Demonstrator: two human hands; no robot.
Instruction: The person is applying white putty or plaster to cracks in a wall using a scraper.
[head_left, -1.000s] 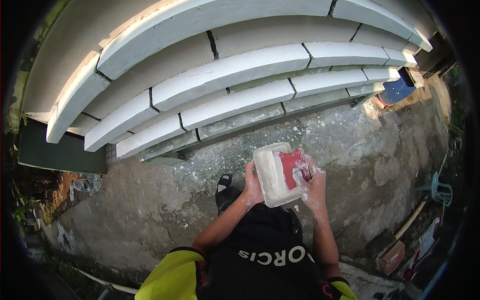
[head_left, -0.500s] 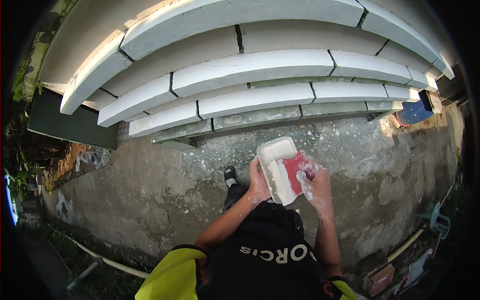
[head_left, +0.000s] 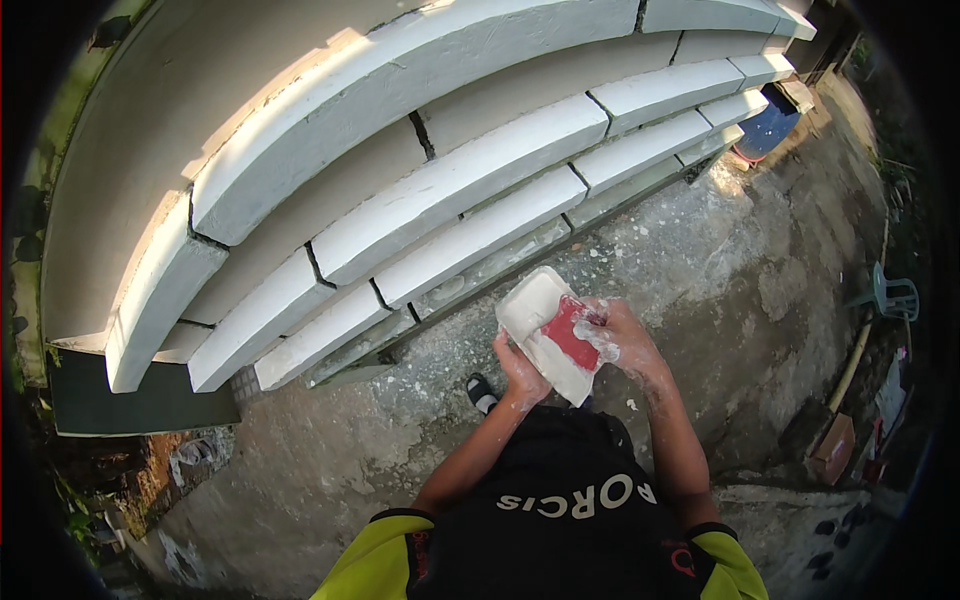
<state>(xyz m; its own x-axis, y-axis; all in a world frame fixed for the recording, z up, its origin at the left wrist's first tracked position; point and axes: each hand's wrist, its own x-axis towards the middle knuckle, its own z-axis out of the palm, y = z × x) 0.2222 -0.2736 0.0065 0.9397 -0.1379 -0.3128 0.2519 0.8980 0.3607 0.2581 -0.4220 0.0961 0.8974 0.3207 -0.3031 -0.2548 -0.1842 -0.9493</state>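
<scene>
The left hand (head_left: 522,374) grips the white tray (head_left: 532,302), on the near side of the white ledges (head_left: 475,185), while the right hand (head_left: 628,342) holds the red scraper (head_left: 574,338) against the pale paste (head_left: 556,369). This seems paste-gathering; the next stroke calls for a steady tray.

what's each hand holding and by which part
The left hand holds a pale tray by its left side; the right hand holds a flat red tool by its right end.

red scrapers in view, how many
1: the red scraper, in the right hand's grip, over the white tray. Others may be hidden in the lower-right clutter.
</scene>
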